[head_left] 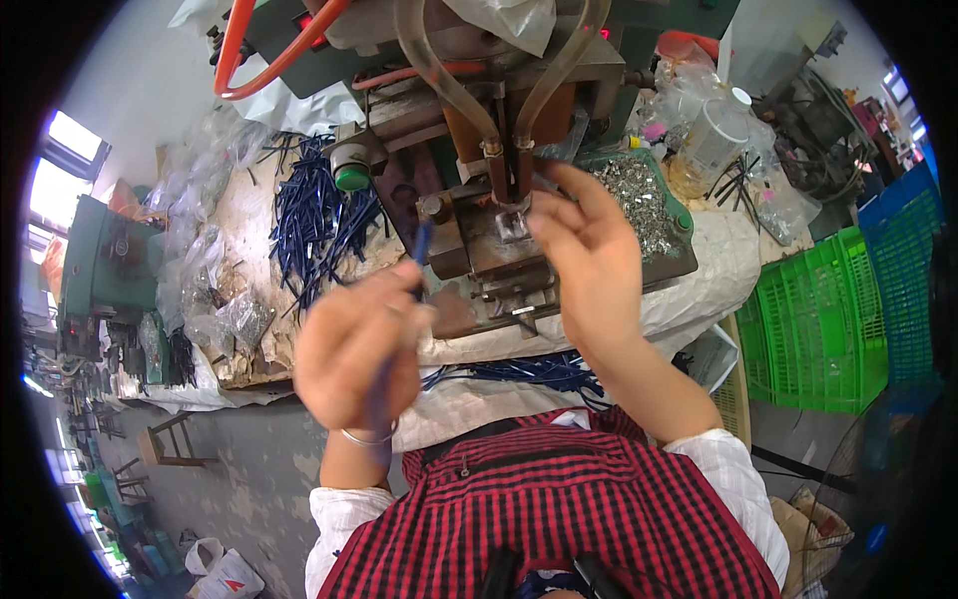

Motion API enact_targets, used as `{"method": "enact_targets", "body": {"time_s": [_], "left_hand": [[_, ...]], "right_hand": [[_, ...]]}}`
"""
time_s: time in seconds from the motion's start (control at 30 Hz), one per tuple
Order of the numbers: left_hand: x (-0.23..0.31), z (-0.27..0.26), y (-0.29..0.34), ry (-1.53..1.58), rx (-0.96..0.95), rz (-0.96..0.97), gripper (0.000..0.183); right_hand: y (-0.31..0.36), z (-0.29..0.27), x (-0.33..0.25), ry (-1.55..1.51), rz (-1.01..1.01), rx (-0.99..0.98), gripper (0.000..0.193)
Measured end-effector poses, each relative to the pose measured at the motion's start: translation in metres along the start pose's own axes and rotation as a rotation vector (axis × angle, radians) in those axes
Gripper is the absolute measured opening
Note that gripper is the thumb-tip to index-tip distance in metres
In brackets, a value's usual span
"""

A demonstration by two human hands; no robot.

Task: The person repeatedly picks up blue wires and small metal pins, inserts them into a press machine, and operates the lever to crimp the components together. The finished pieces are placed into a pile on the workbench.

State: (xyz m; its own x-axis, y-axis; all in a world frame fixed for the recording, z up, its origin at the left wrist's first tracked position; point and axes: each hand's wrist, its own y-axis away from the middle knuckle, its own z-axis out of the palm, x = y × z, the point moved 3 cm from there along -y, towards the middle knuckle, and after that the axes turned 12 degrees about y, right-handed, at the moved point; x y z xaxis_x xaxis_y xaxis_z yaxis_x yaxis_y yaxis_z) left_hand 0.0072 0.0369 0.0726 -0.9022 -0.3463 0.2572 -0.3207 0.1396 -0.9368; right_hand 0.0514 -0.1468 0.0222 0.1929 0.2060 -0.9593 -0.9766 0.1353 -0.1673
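Left hand (357,344) (1 of 2) holds a blue strip (423,244).

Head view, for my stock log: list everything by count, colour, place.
Machine: one, greenish, top centre
Tubes: two, translucent, machine front
Hose: one, orange, upper left
Strips: many, dark blue, left and front
Tray: one, green, right of machine
Metal pieces: many, silver, in tray
Container: one, clear, right
Bags: several, clear, both sides
Crates: at least two, green and blue, right
Apron: one, red-black check, bottom
Left hand: one, bare, left, holding strip
Right hand: one, bare, at machine

At left are bright windows (62,190), a wooden stool (153,448) and grey floor (261,469).
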Motion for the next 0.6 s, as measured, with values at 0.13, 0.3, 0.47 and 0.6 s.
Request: {"method": "enact_targets", "body": {"time_s": [0.13, 0.3, 0.47, 0.6], "left_hand": [[0.004, 0.036, 0.009, -0.015, -0.344, 0.079, 0.021], [-0.015, 0.067, 0.02, -0.061, -0.315, 0.238, 0.019], [-0.017, 0.069, 0.022, -0.041, -0.325, 0.233, 0.025], [-0.011, 0.061, 0.024, -0.029, -0.344, 0.121, 0.024]], "right_hand": [[-0.007, -0.036, -0.006, 0.512, -0.28, -0.093, 0.034], [-0.034, -0.128, 0.054, 1.56, -0.302, 0.183, 0.028], [-0.033, -0.135, 0.065, 1.464, -0.454, 0.256, 0.017], [-0.036, -0.124, 0.054, 1.381, -0.528, 0.316, 0.009]]}}
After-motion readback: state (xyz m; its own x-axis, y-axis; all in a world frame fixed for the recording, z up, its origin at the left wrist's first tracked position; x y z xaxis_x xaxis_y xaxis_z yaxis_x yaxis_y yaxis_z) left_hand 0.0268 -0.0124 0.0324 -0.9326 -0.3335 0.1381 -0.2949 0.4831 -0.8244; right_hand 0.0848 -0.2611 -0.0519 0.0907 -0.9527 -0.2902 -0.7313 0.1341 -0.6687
